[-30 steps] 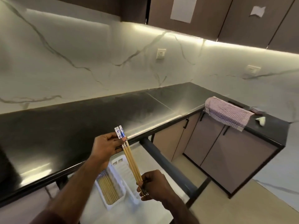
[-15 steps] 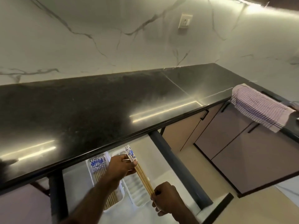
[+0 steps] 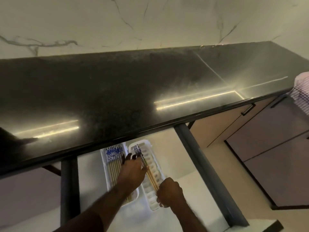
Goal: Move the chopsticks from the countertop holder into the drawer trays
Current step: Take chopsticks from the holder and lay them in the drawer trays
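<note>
**Chopsticks lowered over the right tray**

Both hands have dropped from counter height into the open drawer [image 3: 168,144]. The chopsticks [image 3: 150,174] lie along the right tray [image 3: 153,200], left hand [image 3: 132,171] pinching the patterned ends, right hand [image 3: 169,191] gripping the near tips.

This is a home kitchen. A long, polished black stone surface [image 3: 117,91] runs along a wall clad in white marble with grey veins [image 3: 150,22], and strip lighting glints off the stone. Under it stand flat-fronted mauve cabinet doors with slim black bar handles [image 3: 248,109]. A pulled-out white drawer [image 3: 168,148] holds two white plastic cutlery trays [image 3: 150,193], one filled with wooden chopsticks with blue-and-white patterned tops [image 3: 113,153]. A red-and-white checked dish towel [image 3: 301,91] hangs over the edge at the right.
</note>
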Demonstrator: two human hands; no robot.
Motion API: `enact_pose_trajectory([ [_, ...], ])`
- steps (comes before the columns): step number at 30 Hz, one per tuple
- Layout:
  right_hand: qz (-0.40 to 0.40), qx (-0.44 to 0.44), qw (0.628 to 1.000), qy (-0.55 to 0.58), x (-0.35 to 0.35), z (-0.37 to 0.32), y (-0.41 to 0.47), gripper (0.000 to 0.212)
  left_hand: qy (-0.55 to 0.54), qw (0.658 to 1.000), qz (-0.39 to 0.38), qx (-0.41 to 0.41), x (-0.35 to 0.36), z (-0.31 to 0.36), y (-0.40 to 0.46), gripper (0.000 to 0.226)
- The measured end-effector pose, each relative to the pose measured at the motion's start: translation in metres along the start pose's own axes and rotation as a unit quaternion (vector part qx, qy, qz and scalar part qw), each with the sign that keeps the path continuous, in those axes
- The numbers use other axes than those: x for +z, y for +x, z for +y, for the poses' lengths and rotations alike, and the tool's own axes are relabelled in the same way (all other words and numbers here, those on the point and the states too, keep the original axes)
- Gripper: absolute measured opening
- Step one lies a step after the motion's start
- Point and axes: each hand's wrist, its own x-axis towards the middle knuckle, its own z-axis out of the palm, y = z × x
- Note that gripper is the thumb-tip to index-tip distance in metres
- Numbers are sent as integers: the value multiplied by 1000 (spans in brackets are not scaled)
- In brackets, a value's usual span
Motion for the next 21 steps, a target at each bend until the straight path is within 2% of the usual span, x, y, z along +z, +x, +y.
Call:
enact_pose_trajectory([
  [3,5,-4,1000,-10,10,0,11,25,132,990,-23,37,13,-4,-1,49],
  [7,3,-14,999,-41,23,0,22,18,235,964,-65,103,21,-5,-1,48],
  [9,2,-23,998,-57,30,0,26,25,273,952,-78,113,22,-4,0,51],
  [13,16,-39,996,-79,40,2,26,33,306,940,-109,108,22,-3,4,48],
  [21,52,-57,994,-74,42,1,17,28,306,937,-129,106,15,2,9,42],
])
